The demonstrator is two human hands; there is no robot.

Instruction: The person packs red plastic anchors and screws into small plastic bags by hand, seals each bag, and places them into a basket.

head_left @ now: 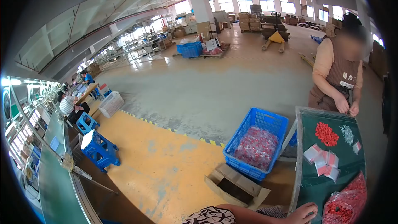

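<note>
My left hand (302,214) is at the bottom edge of the view, over the near left corner of the green-topped table (306,186). Its fingers are curled together, and whatever they may hold is hidden. Just to its right is a clear plastic bag of red pieces (345,207). Farther up the table lie several flat clear packets with red and white (322,161), a heap of small red pieces (326,134), a small pile of thin pale pieces (347,135) and a single small packet (356,147). My right hand is out of view.
A co-worker (342,66) stands at the table's far end, both hands together above its edge. Left of the table are a blue crate (232,151) of bagged red pieces and an open cardboard box (219,178). Blue stools (101,151) stand beside a long green bench (56,174).
</note>
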